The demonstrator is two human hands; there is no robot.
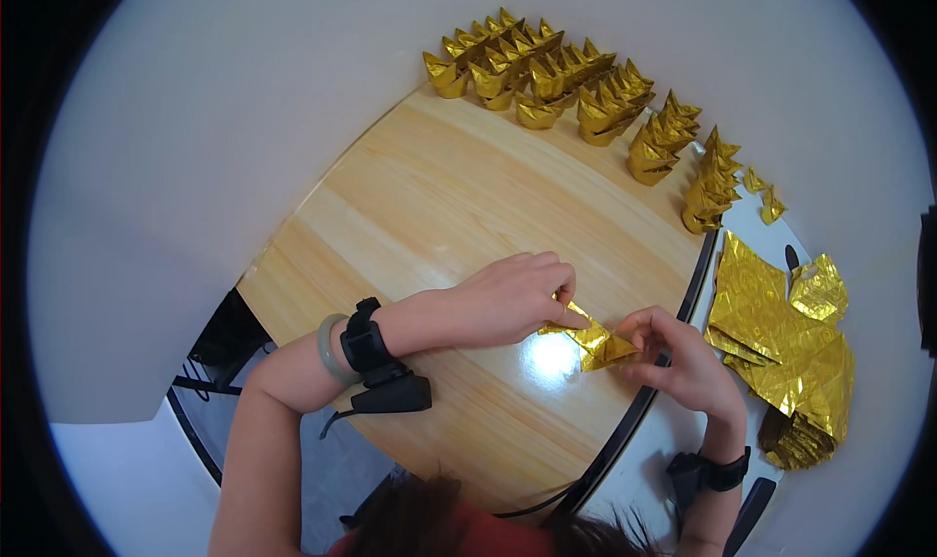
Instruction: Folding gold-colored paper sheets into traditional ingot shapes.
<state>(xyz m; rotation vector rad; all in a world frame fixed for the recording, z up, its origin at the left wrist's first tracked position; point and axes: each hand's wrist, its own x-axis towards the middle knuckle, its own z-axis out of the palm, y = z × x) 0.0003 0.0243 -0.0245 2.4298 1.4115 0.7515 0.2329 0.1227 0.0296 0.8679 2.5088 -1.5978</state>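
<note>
A partly folded strip of gold foil paper (591,338) lies between my hands, just above the wooden table (439,206) near its right edge. My left hand (517,298) pinches its left end between thumb and fingers. At the other end, my right hand (678,362) holds the pointed right tip with thumb and fingertips. Creases and a triangular flap show on the strip's right part. Its left end is partly hidden under my left fingers.
Rows of folded gold paper ingots (605,108) stand along the table's far edge, nested in stacks. On the white surface at right lie gold foil sheets (781,332) and two small gold pieces (771,206). White walls (244,118) enclose the table. A dark cable hangs at the near edge.
</note>
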